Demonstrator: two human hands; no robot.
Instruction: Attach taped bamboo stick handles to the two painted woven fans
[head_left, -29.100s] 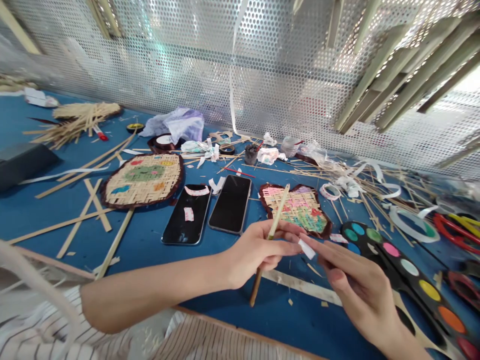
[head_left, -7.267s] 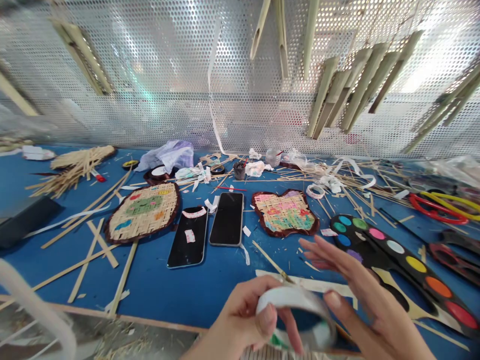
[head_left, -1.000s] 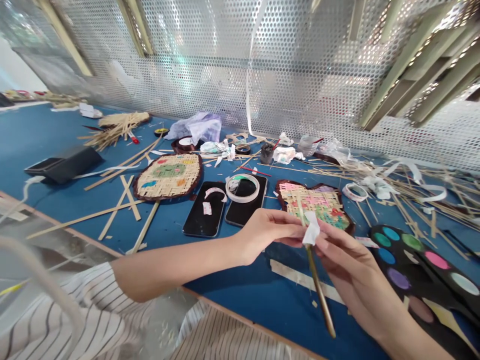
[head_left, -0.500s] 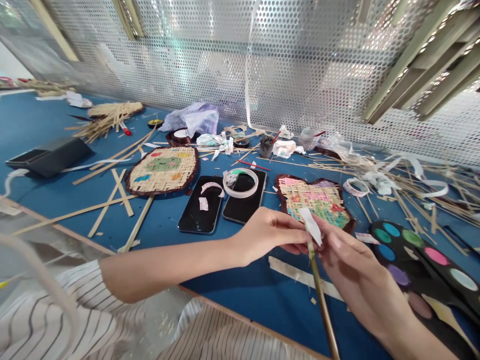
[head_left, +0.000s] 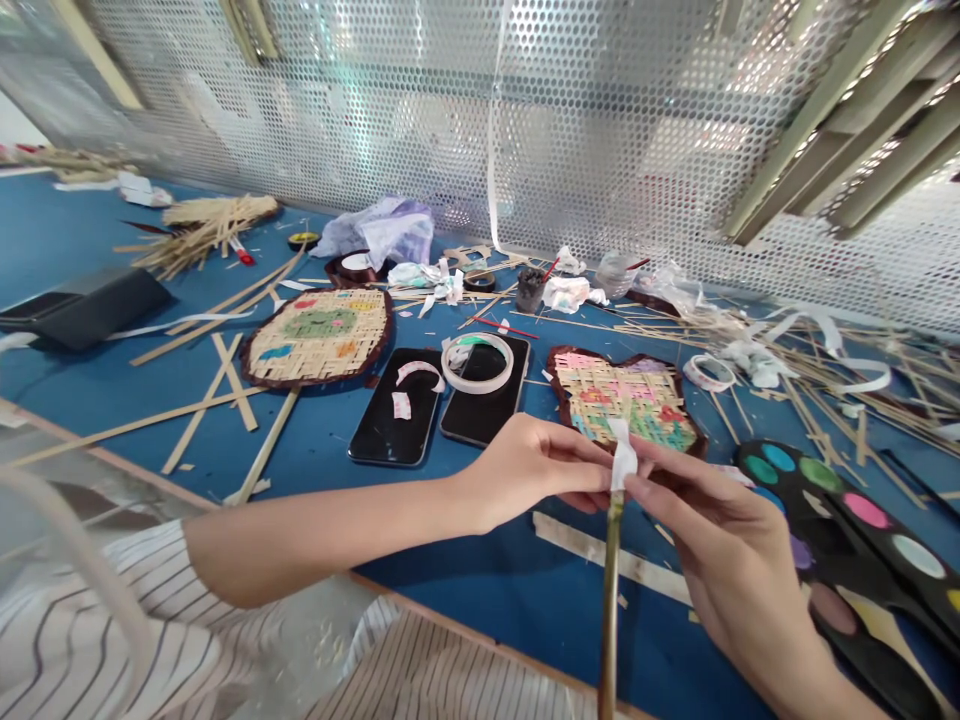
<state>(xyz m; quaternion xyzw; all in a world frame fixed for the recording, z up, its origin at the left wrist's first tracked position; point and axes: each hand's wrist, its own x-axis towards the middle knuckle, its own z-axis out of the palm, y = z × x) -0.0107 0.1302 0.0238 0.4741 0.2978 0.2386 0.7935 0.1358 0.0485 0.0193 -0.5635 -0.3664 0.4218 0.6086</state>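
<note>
My left hand (head_left: 536,470) pinches the upper part of a thin bamboo stick (head_left: 610,600) that hangs down toward the table's near edge. My right hand (head_left: 701,535) meets it from the right, thumb and fingers pressed on a small strip of white tape (head_left: 622,455) at the stick's top. Just behind my hands lies a small woven mat with coloured patches and a dark border (head_left: 626,400). A roll of white tape (head_left: 478,362) rests on one of two black phones (head_left: 397,405).
A larger woven fan with a handle (head_left: 319,335) lies at the left. A black paint palette with colour wells (head_left: 847,525) is at the right. Loose bamboo strips (head_left: 795,375), tape scraps, cups and a plastic bag (head_left: 379,230) litter the blue table before a perforated metal wall.
The stick's lower end has swung left to hang nearly straight down. The tape strip has been folded closer round the stick's top. Both hands have stayed together.
</note>
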